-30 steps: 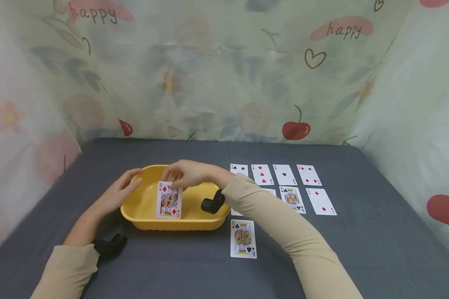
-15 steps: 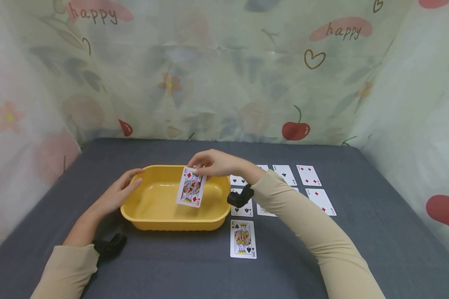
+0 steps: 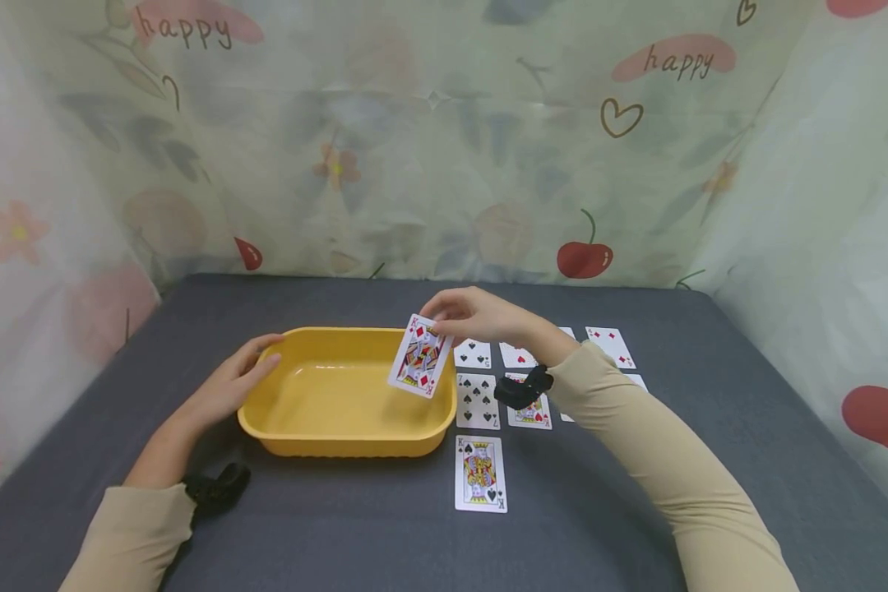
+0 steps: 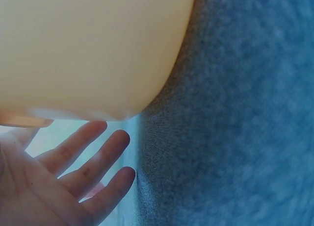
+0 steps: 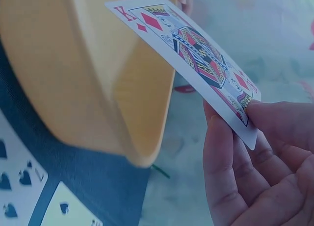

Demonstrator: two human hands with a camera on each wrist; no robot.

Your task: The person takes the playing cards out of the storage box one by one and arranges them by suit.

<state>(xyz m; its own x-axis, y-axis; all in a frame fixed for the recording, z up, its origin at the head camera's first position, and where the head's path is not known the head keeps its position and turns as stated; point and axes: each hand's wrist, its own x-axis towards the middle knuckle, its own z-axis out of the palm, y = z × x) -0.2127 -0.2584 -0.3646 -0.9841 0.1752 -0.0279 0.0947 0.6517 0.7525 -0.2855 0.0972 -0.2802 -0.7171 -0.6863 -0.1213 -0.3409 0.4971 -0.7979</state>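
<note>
My right hand point(image 3: 481, 316) pinches a king of diamonds playing card point(image 3: 420, 358) between thumb and fingers. The card tilts, face up, above the right rim of a yellow plastic tub point(image 3: 348, 448). In the right wrist view, the thumb presses the card's lower end, with fingers behind it. At the tub's left end rests my left hand point(image 3: 233, 378), thumb and index finger at the rim. The left wrist view shows its other fingers spread loosely beside the tub's wall point(image 4: 88, 49). The inside of the tub shows only bare yellow floor.
Face-up cards lie in rows right of the tub, among them a five of spades point(image 3: 474, 355), a seven of spades point(image 3: 477, 401) and a four of diamonds point(image 3: 610, 347). A king of spades point(image 3: 481, 474) lies nearer. My right arm covers several. A patterned curtain point(image 3: 429, 181) hangs behind.
My right hand has lifted the king of diamonds from inside the tub and carried it right, to the tub's right rim. The left hand and the tub have stayed in place.
</note>
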